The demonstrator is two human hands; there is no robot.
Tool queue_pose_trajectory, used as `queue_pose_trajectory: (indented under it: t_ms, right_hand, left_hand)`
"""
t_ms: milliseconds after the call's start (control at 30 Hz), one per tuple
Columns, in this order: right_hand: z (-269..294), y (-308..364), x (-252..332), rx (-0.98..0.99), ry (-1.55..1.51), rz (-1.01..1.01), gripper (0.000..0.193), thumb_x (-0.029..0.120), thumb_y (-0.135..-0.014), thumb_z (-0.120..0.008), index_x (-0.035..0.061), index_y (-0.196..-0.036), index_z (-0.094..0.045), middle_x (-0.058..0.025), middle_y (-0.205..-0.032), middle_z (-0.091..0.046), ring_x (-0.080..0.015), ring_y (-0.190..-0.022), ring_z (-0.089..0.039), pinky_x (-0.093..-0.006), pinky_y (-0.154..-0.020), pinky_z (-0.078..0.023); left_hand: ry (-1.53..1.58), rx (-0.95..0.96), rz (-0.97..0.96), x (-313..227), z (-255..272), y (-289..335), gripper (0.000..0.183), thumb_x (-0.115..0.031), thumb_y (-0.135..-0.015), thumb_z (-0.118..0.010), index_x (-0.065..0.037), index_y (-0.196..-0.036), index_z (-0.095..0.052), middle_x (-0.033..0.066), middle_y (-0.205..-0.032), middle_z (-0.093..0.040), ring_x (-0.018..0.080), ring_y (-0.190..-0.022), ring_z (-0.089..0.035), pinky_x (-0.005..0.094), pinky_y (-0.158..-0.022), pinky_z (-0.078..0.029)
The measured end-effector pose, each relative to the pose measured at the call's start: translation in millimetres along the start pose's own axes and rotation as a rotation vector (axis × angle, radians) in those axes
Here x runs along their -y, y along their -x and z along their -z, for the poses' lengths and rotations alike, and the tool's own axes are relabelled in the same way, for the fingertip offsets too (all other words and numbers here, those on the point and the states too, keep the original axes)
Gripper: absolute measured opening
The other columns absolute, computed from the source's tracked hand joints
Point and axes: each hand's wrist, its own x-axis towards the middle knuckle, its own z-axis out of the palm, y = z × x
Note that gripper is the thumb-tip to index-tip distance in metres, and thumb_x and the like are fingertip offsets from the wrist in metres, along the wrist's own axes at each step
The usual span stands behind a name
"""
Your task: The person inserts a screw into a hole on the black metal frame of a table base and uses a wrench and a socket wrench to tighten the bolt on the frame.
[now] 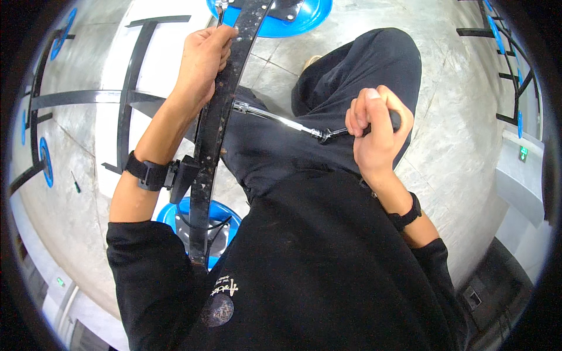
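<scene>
A long black metal beam (225, 88) with holes along it runs lengthwise in front of me, left of my legs. My left hand (205, 55) is closed at its far left edge, around a silver wrench (220, 8) whose end pokes out beyond the fingers. My right hand (380, 126) is closed around the black handle of a socket wrench (342, 133), over my right thigh. From this wrench's head a shiny extension bar (281, 119) reaches left to the side of the beam. The beam hides how the bar's tip sits.
Blue round seats (234, 219) lie under the beam's near end and beyond its far end. At left, a black metal frame (129, 88) lies partly over a white sheet (161, 47). A screwdriver-like tool (76, 182) lies on the grey floor. More blue-seated frames (518, 88) stand at right.
</scene>
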Motion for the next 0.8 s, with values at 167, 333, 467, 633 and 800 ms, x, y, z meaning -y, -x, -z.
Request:
queue_pose_trajectory:
  t_ms: [167,333,467,633,800]
  right_hand:
    - [8,-53,-19,-0.169,-0.037,-0.272,0.03,0.008,-0.083,-0.05,0.0073,-0.055,-0.039,0.0005,-0.048,-0.036,-0.0088,-0.037,-0.032,-0.0257,-0.035,-0.026]
    - [23,-95,-54,-0.222,-0.031,-0.435,0.018,0.009,-0.08,-0.05,0.0056,-0.063,-0.044,-0.0004,-0.051,-0.037,-0.0098,-0.039,-0.032,-0.0266,-0.037,-0.027]
    - [24,-128,-96,-0.302,-0.025,-0.798,0.01,0.011,-0.079,-0.05,0.0024,-0.079,-0.047,-0.0011,-0.054,-0.035,-0.0117,-0.041,-0.032,-0.0275,-0.038,-0.026]
    - [25,-119,-99,-0.243,-0.09,-0.721,0.011,0.01,-0.081,-0.05,0.004,-0.074,-0.044,-0.0001,-0.053,-0.034,-0.011,-0.04,-0.032,-0.0276,-0.037,-0.026]
    - [26,-29,-31,-0.098,-0.053,-0.12,0.038,0.013,-0.089,-0.051,0.0079,-0.054,-0.036,0.001,-0.049,-0.038,-0.0072,-0.041,-0.036,-0.0237,-0.039,-0.028]
  left_hand:
    - [-0.004,-0.011,-0.004,-3,-5,1,0.029,-0.014,-0.085,-0.054,-0.012,-0.059,-0.042,-0.0067,-0.051,-0.031,0.004,-0.043,-0.022,0.0232,-0.043,-0.016]
    - [-0.033,-0.063,0.051,-5,-10,-1,0.028,-0.013,-0.085,-0.053,-0.012,-0.059,-0.042,-0.0068,-0.051,-0.03,0.0042,-0.044,-0.023,0.0232,-0.043,-0.017]
    - [-0.048,-0.079,0.01,-3,-10,-2,0.028,-0.012,-0.085,-0.053,-0.011,-0.059,-0.042,-0.0068,-0.052,-0.031,0.004,-0.045,-0.025,0.0226,-0.044,-0.017]
    - [-0.055,-0.082,-0.017,-1,-8,2,0.026,-0.011,-0.085,-0.053,-0.011,-0.06,-0.044,-0.0065,-0.054,-0.033,0.0034,-0.046,-0.024,0.0224,-0.044,-0.016]
    - [-0.047,-0.071,0.019,-3,-12,2,0.027,-0.013,-0.086,-0.054,-0.011,-0.06,-0.045,-0.007,-0.052,-0.034,0.0032,-0.044,-0.024,0.0231,-0.043,-0.016]
